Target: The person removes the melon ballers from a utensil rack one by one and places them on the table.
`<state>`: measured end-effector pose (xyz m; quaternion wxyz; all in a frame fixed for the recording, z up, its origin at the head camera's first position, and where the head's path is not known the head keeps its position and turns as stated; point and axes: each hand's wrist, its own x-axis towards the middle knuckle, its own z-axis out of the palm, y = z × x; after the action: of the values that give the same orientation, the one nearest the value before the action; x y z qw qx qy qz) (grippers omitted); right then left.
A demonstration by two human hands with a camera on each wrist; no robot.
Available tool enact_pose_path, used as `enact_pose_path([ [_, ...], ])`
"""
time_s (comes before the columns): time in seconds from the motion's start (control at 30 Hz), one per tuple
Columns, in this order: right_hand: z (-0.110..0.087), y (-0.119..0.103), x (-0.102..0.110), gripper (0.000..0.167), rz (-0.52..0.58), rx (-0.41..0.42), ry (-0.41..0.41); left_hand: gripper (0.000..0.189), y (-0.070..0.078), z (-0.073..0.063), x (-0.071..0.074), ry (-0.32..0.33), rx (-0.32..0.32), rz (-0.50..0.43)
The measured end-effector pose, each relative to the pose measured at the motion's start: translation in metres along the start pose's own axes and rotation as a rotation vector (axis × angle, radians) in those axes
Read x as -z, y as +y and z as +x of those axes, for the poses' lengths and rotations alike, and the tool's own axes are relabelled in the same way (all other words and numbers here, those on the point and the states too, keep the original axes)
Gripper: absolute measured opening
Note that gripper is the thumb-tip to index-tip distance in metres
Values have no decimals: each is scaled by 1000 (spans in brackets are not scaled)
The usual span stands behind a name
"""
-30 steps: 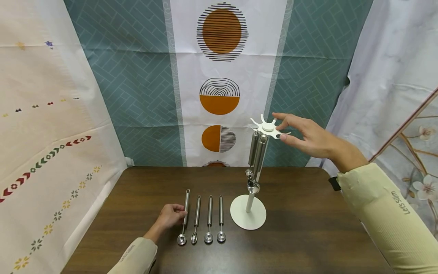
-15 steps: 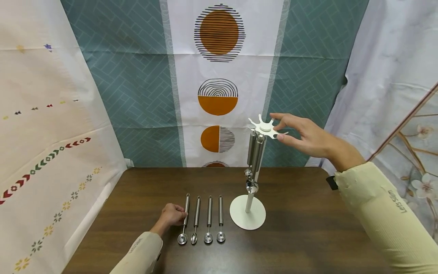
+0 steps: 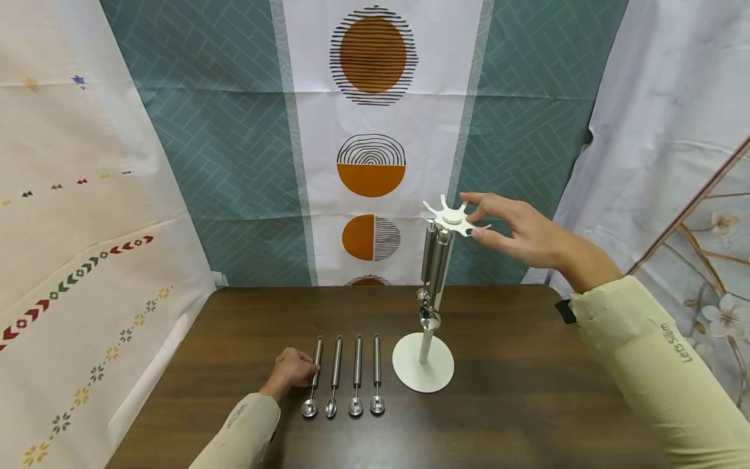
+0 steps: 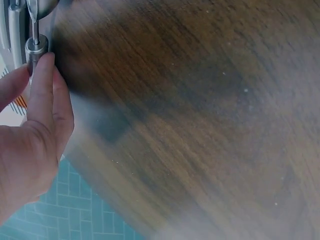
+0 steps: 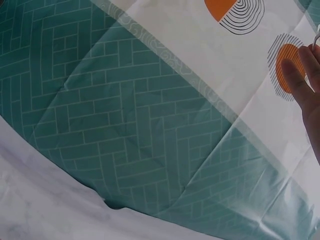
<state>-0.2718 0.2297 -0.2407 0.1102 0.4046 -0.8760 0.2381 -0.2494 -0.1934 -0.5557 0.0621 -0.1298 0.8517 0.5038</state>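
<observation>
My left hand (image 3: 293, 368) pinches the handle of the leftmost steel scoop (image 3: 309, 408), with the head toward me. In the left wrist view, thumb and fingertips sit on either side of the scoop's handle (image 4: 36, 47). To its right lie several similar steel utensils (image 3: 355, 406), side by side; one has a narrower oval head (image 3: 331, 408). My right hand (image 3: 524, 228) holds the right side of a white star-shaped hook top (image 3: 451, 219) between thumb and fingers. Long-handled steel utensils (image 3: 436, 260) hang from its left side. In the right wrist view, that hand (image 5: 312, 95) is partly cut off.
The stand's round white base (image 3: 423, 378) rests on a dark brown wooden table (image 3: 515, 391), right of the row. Patterned cloth (image 3: 369, 169) hangs behind the table's back edge. Pale curtains flank it on the left (image 3: 88, 273) and right (image 3: 656, 130).
The far end of the leftmost scoop's handle has come down toward the table, and the scoop now lies much like its neighbours. The right hand keeps its hold on the hook top.
</observation>
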Motion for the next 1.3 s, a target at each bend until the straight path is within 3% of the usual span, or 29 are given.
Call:
enact_pose_path([
  [0.27, 0, 1, 0, 14, -6, 13, 8, 13, 5, -3, 5, 11, -25, 113],
  [0.47, 1, 0, 2, 15, -2, 35, 17, 16, 24, -7, 11, 51, -129, 250],
  [0.6, 0, -1, 2, 27, -2, 28, 8, 17, 42, -7, 13, 52, -200, 292],
  [0.73, -1, -2, 3, 39, -28, 12, -11, 20, 63, -8, 13, 32, -237, 261],
  [0.93, 0, -3, 2, 40, -41, -12, -19, 23, 94, -17, 9, -28, -244, 151],
  [1.3, 0, -3, 3, 41, -41, -52, -16, 25, 133, -25, -1, -85, -290, 84],
])
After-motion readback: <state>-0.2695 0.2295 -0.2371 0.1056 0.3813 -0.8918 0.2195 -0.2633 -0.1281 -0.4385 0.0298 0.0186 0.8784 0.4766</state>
